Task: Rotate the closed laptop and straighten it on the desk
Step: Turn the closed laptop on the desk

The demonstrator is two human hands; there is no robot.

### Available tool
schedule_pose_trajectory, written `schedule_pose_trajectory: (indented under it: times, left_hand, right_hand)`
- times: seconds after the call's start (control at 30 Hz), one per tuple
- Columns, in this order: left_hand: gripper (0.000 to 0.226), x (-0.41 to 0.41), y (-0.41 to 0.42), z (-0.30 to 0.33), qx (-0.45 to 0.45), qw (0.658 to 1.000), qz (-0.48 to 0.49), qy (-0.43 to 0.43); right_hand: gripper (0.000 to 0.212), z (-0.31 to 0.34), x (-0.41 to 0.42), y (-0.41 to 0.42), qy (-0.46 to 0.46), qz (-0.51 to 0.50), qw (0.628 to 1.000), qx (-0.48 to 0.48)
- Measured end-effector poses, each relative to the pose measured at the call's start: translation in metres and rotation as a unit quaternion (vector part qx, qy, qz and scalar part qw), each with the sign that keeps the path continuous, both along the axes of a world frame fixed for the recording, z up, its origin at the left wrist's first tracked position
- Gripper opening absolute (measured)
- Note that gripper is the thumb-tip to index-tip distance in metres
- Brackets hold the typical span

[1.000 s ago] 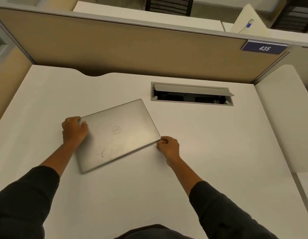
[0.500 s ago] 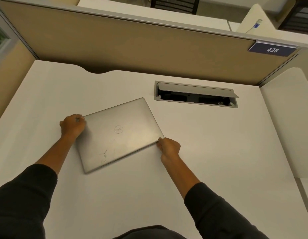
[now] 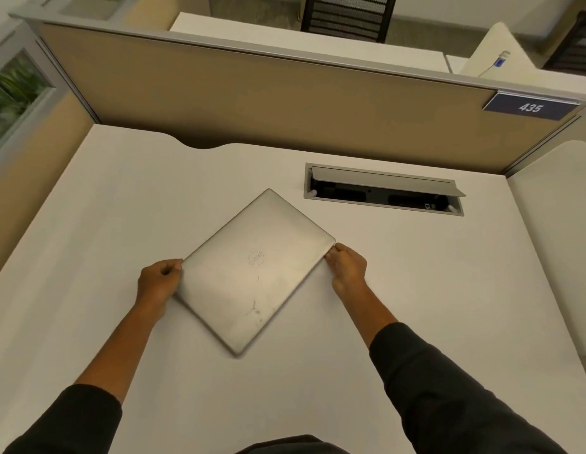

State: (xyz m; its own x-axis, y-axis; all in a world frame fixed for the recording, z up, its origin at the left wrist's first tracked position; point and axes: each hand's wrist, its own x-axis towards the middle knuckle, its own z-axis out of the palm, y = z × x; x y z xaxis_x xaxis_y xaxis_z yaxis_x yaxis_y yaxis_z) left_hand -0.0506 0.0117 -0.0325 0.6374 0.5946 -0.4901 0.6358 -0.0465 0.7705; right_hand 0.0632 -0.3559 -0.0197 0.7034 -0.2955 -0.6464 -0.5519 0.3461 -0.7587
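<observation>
1 skewed laptop (image 3: 257, 273) between 2 hands: left hand (image 3: 159, 283), right hand (image 3: 347, 265).

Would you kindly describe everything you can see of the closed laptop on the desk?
The laptop is slim and silver, apparently metal, with rounded corners and a round logo at the middle of its lid. The lid is shut and shows dark scuffs toward its near corner. It lies flat on the white desk, turned diagonally like a diamond, one corner pointing at the person. The left hand grips its left corner and the right hand its right corner.
</observation>
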Motion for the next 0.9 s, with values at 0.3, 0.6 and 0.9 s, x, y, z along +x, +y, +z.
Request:
schedule_pose_trajectory:
  times: [0.3, 0.6, 0.9]
  left_hand:
    - [0.038, -0.061, -0.069, 0.010, 0.012, 0.998, -0.062, 0.005]
    - [0.040, -0.093, -0.101, 0.019, 0.002, 0.998, -0.068, 0.017]
    - [0.012, -0.076, -0.103, 0.029, 0.041, 0.994, -0.095, 0.029]
  right_hand:
    - [0.022, 0.005, 0.028, -0.015, 0.002, 0.055, 0.998, -0.034]
    - [0.028, 0.015, 0.017, -0.018, -0.034, 0.113, 0.991, -0.059]
    - [0.044, -0.012, -0.028, -0.024, -0.001, 0.194, 0.972, -0.129]
